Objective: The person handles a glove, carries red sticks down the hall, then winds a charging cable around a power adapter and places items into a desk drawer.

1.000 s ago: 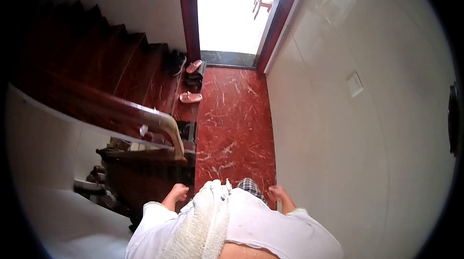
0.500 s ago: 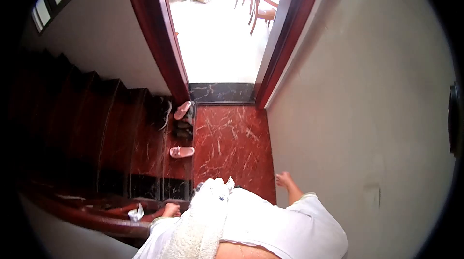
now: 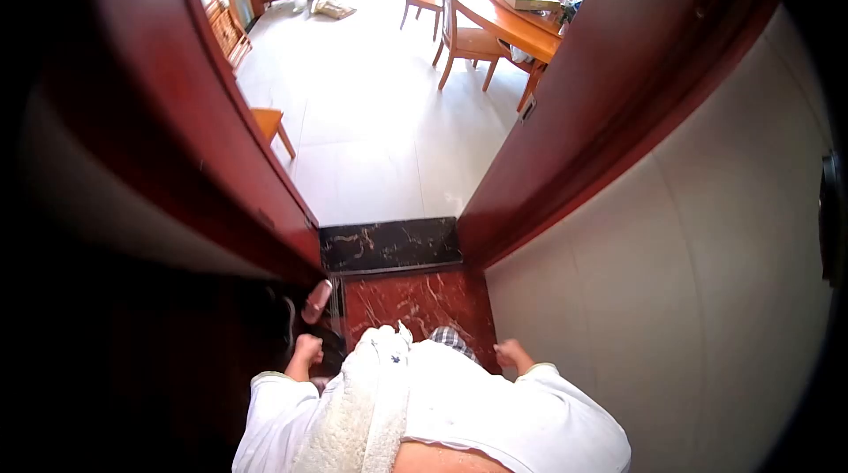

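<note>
My left hand [image 3: 309, 348] hangs by my left side with its fingers curled closed, above the dark shoes near the doorway's left foot. I see nothing in it. On the other side my right hand [image 3: 510, 354] is closed too, near the pale wall, with no object visible in it. A cream fluffy towel [image 3: 353, 411] hangs down the front of my white shirt [image 3: 521, 420]. Beside the left door frame lies a pink slipper [image 3: 316, 302].
Ahead, a black marble threshold step [image 3: 389, 246] crosses the doorway between dark red frames. Beyond it spreads a pale tiled floor [image 3: 353, 164]. At the right stand a wooden chair [image 3: 468, 40] and a table [image 3: 495, 18] with things on it. A stool [image 3: 268, 124] shows at the left.
I have moved forward across the red marble floor, so the doorway and the room look nearer. My left hand has come away from beside the stair rail. The stairs have dropped into darkness.
</note>
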Tool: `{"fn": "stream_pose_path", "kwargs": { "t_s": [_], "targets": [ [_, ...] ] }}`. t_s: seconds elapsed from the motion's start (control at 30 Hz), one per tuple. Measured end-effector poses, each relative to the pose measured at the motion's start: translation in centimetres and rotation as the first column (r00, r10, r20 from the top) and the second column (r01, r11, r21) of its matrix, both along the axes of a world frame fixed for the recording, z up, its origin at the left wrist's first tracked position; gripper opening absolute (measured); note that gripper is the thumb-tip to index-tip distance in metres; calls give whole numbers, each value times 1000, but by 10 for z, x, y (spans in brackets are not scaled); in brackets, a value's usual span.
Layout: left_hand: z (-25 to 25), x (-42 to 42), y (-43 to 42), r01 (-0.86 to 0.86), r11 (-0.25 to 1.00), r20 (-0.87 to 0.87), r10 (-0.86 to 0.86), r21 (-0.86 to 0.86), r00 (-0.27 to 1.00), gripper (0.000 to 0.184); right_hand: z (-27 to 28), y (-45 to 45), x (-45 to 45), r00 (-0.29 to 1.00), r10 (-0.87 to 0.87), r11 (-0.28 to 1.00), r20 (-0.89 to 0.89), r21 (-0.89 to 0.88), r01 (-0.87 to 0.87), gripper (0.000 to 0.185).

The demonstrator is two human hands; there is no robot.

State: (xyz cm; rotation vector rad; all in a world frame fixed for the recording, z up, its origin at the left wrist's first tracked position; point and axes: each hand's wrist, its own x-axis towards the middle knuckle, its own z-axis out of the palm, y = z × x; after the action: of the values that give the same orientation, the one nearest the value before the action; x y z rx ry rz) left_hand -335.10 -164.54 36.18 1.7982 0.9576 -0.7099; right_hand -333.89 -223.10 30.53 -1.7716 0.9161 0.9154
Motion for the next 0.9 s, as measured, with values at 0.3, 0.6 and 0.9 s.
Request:
{"fn": "stream_pose_path", "kwargs": {
  "t_s": [0.3,0.6,0.9],
  "targets": [
    [41,405,26,0,977,405,87,-211,910,16,-33,67,227,988,93,992,-122,-69,-102,20],
    [-20,520,88,0,1000,-17,1,20,1000,12,-11,150,789,618,670,730,411,-515,-449,28],
    [-50,792,171,-190,982,-150,185,-18,971,13,79,235,1096,780,113,992,616,-19,-128,20]
  ]
}}
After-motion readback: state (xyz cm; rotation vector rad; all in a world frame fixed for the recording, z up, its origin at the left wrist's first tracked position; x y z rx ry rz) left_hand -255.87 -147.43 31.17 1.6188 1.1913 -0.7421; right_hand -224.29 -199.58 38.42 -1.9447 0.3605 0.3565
